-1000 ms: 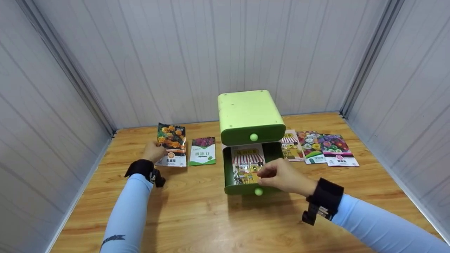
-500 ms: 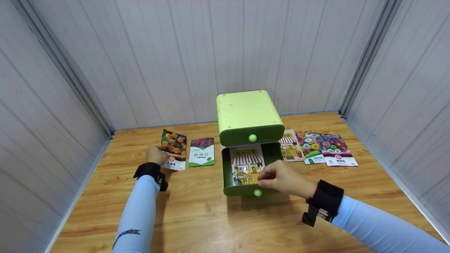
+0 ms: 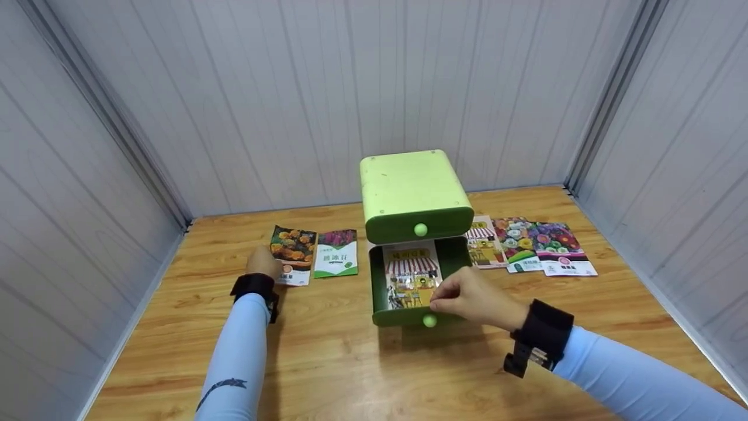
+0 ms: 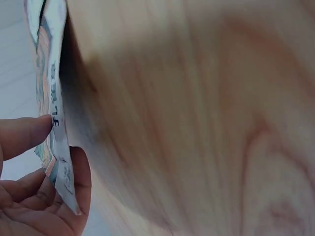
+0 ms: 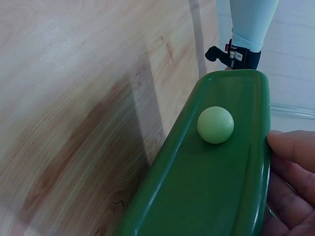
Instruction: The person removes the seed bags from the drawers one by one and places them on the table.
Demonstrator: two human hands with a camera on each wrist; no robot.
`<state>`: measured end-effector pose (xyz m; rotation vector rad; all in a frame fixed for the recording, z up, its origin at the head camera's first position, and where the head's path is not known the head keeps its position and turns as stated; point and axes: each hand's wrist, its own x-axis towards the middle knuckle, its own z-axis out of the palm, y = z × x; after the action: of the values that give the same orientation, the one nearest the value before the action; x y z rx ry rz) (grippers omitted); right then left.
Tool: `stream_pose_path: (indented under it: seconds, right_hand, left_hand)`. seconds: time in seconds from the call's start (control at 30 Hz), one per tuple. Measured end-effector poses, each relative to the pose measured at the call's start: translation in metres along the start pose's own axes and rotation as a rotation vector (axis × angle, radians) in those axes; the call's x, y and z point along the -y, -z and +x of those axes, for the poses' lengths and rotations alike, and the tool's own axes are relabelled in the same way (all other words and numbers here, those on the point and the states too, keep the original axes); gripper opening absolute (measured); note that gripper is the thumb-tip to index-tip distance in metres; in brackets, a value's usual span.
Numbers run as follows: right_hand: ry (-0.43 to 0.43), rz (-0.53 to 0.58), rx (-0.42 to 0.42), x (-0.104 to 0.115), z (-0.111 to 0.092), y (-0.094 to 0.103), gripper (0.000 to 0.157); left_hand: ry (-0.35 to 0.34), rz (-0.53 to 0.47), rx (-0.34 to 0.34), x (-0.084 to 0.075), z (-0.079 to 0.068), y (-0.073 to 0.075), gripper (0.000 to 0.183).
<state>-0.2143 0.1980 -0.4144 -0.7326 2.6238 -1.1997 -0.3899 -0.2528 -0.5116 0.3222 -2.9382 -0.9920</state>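
In the head view my left hand [image 3: 264, 264] is at the left edge of a seed packet with orange flowers [image 3: 294, 245]. The left wrist view shows that packet [image 4: 58, 108] edge-on, pinched between thumb and fingers close over the wood. My right hand [image 3: 476, 295] grips the upper rim of the pulled-out lower drawer [image 3: 403, 317] of a small green cabinet [image 3: 412, 181]. In the right wrist view the thumb [image 5: 293, 147] lies on the rim of the drawer front, beside its round knob [image 5: 215, 125]; the fingers curl behind it. A packet with a striped awning [image 3: 412, 275] lies inside the drawer.
Right beside the orange-flower packet lies a green-and-white packet [image 3: 336, 254]. To the right of the cabinet are a second awning packet [image 3: 486, 245], a packet with mixed flowers [image 3: 517, 242] and a purple-flower packet [image 3: 564, 251]. Panelled walls enclose the wooden table [image 3: 333, 362].
My left hand has moved right and slightly nearer with the orange-flower packet, which now lies flatter and close against the green-and-white one. The right hand stays at the drawer rim.
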Motion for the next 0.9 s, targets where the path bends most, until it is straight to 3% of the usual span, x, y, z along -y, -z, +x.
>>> stream_pose_path:
  seconds: [0.1,0.2,0.23,0.33,0.4,0.47,0.6,0.7,0.9]
  right_hand:
    - [-0.007,0.001,0.001,0.000,0.001,-0.001,0.009]
    - [-0.012,0.001,-0.003,0.001,0.001,-0.002,0.009]
    - [-0.008,-0.001,-0.005,0.001,0.001,-0.003,0.010]
    - [-0.001,-0.002,-0.010,0.002,0.000,-0.003,0.011]
    - [0.003,-0.003,-0.010,0.003,0.000,-0.004,0.011]
    - [0.002,-0.009,-0.008,0.004,0.001,-0.003,0.011]
    - [0.004,-0.039,-0.005,0.005,0.002,-0.002,0.011]
    - [0.004,-0.055,0.002,0.005,0.003,-0.001,0.010]
    - [-0.026,-0.040,0.007,0.007,0.005,0.004,0.010]
  left_hand:
    - [0.013,0.028,-0.002,0.008,0.007,-0.005,0.037]
    - [0.020,0.044,-0.014,0.032,0.032,-0.021,0.036]
    - [0.039,0.068,-0.008,0.029,0.030,-0.019,0.035]
    - [0.016,0.107,-0.028,0.053,0.052,-0.033,0.026]
    - [0.012,0.137,-0.030,0.054,0.050,-0.033,0.024]
    - [0.019,0.142,-0.049,0.048,0.042,-0.029,0.025]
    - [0.055,0.136,-0.055,0.010,0.001,-0.006,0.031]
    - [0.063,0.105,-0.022,-0.016,-0.026,0.013,0.030]
    - [0.051,-0.038,-0.024,-0.045,-0.039,0.027,0.026]
